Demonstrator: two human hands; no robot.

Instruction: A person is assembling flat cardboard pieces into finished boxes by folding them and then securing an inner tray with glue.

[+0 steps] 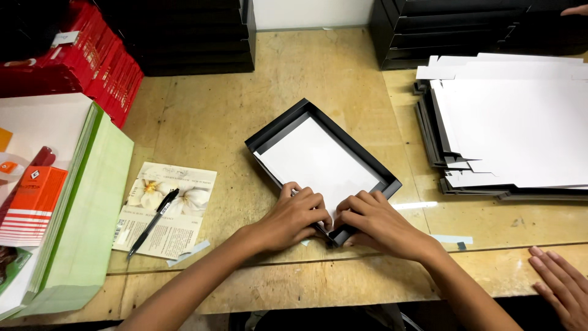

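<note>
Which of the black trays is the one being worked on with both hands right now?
The shallow black tray with white lining at table centre; the left hand and right hand press its near corner. The others sit stacked at the back.

Bare desk (208,116) lay open left of the black tray (373,165); flat white sheets (514,129) blocked the right, dark stacked trays (196,43) the far edge.

Wooden table (208,116) bears black tray (321,160), flower card (165,208), flat white sheets (514,129)

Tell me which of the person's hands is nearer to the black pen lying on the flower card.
Left. The left hand presses the near corner of the black box tray, to the right of the black pen. The right hand grips the same corner farther right.
</note>
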